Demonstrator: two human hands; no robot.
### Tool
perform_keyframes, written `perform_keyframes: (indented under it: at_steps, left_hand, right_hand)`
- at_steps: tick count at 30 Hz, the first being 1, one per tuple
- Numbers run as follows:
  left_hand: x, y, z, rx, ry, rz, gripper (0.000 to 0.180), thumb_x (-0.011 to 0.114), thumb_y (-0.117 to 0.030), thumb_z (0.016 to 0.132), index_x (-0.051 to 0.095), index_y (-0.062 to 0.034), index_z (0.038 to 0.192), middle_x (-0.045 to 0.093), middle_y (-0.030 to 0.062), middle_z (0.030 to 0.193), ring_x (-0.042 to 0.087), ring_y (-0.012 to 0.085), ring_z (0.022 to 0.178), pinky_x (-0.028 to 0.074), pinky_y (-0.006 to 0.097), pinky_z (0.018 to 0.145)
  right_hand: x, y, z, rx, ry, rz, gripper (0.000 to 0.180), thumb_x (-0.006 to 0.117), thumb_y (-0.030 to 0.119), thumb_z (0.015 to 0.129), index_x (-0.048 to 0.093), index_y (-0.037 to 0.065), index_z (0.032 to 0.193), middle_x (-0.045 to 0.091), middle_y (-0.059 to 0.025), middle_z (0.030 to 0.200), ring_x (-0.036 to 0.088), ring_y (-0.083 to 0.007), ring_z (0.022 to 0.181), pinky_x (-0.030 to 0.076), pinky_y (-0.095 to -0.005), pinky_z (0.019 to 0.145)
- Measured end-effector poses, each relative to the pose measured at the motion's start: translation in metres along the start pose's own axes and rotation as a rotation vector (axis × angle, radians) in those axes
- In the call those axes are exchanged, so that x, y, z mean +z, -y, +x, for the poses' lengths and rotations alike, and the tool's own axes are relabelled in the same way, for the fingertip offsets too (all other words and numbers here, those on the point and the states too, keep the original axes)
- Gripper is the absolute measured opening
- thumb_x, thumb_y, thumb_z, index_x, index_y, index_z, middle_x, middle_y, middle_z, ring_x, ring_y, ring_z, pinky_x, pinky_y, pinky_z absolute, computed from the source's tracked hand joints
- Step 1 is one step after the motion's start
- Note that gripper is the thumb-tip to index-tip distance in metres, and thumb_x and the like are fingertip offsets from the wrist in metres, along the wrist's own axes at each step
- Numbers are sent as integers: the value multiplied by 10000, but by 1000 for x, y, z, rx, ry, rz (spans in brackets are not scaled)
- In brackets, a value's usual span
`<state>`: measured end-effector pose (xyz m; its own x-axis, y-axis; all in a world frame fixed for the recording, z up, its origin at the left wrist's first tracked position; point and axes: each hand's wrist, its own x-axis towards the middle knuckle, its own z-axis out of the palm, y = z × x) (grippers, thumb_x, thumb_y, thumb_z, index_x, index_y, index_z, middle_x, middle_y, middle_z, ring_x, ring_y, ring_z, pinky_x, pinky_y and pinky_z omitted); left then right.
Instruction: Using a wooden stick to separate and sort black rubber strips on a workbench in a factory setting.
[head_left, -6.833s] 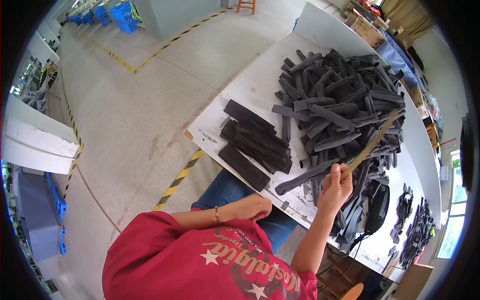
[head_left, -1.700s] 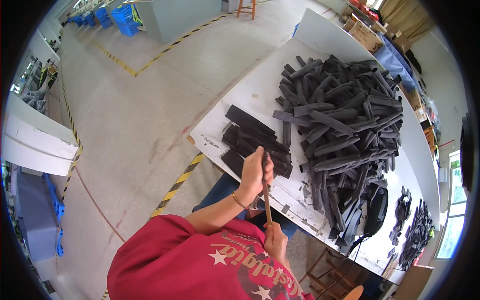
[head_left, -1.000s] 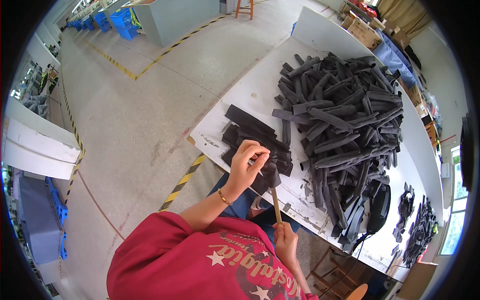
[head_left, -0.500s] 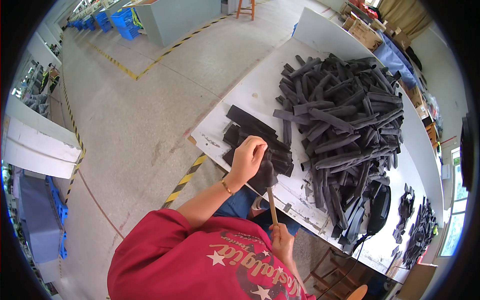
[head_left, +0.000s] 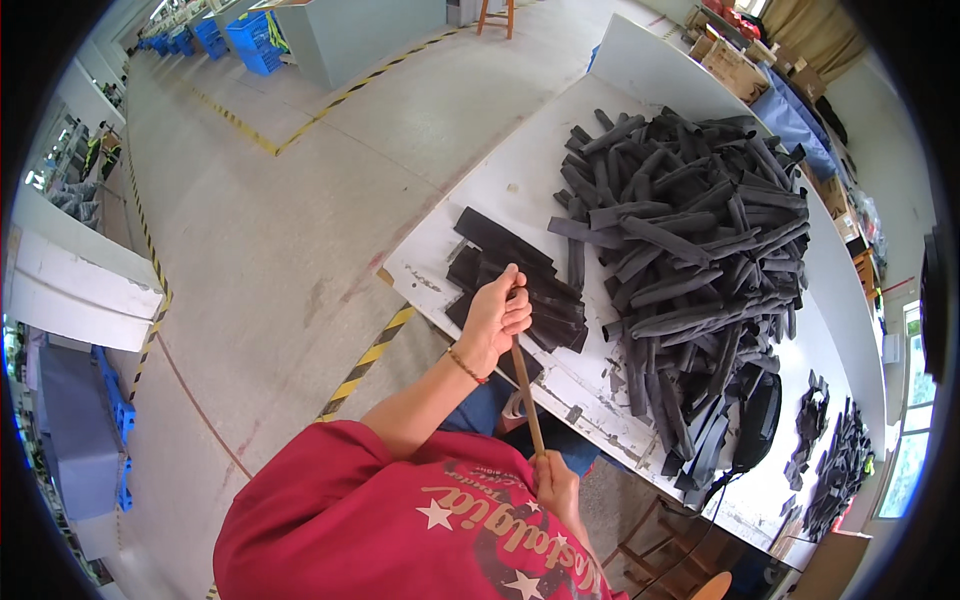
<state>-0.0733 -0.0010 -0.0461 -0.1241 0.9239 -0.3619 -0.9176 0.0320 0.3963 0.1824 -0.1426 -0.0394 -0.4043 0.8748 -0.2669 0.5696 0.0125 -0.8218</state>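
Note:
A slim wooden stick (head_left: 525, 392) slants up from near my body toward the table's front edge. My right hand (head_left: 557, 480) is closed round its lower end. Higher up, my left hand (head_left: 498, 318) is wrapped in a fist round the stick's upper end. Whether any dark fabric is inside that fist is hidden. Just behind the left hand, flat black fabric pieces (head_left: 505, 240) lie in a loose stack on the table. To the right rises a large heap of dark grey fabric tubes (head_left: 690, 220).
The white table (head_left: 450, 210) has a worn front edge and a raised back panel (head_left: 665, 70). A black corded device (head_left: 758, 420) lies by the heap, with smaller dark scraps (head_left: 840, 470) farther right. A wooden stool (head_left: 650, 550) stands below. Blue crates (head_left: 255, 45) sit far left.
The dark fabric that hung over the stick's upper part no longer shows there, leaving bare wood below my left hand. That hand has turned and closed into a fist; the stick has shifted slightly left.

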Motion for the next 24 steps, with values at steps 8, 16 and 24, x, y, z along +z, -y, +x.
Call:
perform_keyframes:
  at_steps: [8, 16, 24]
  left_hand:
    - [1, -15, 20, 125, -9, -84, 284, 424, -322, 1006, 481, -119, 817, 265, -57, 487, 215, 58, 353, 169, 222, 332]
    - [14, 53, 4, -17, -236, -195, 290, 463, -298, 977, 464, -122, 746, 319, -39, 515, 294, 77, 394, 224, 237, 380]
    - [21, 28, -19, 163, -179, 340, 254, 557, -269, 943, 487, -85, 783, 352, -46, 522, 277, 42, 378, 193, 224, 358]
  right_hand:
    - [-76, 12, -44, 476, 263, 521, 182, 594, 192, 915, 580, 18, 864, 477, -83, 567, 466, -85, 525, 389, -280, 492]
    - [-26, 49, 78, -147, -381, 221, 365, 704, 66, 809, 560, 47, 1144, 447, 21, 611, 399, -64, 548, 345, -245, 492]
    - [-31, 57, 121, -174, -299, 612, 239, 676, 155, 879, 573, 29, 1054, 486, 64, 697, 366, 8, 525, 251, -166, 454]
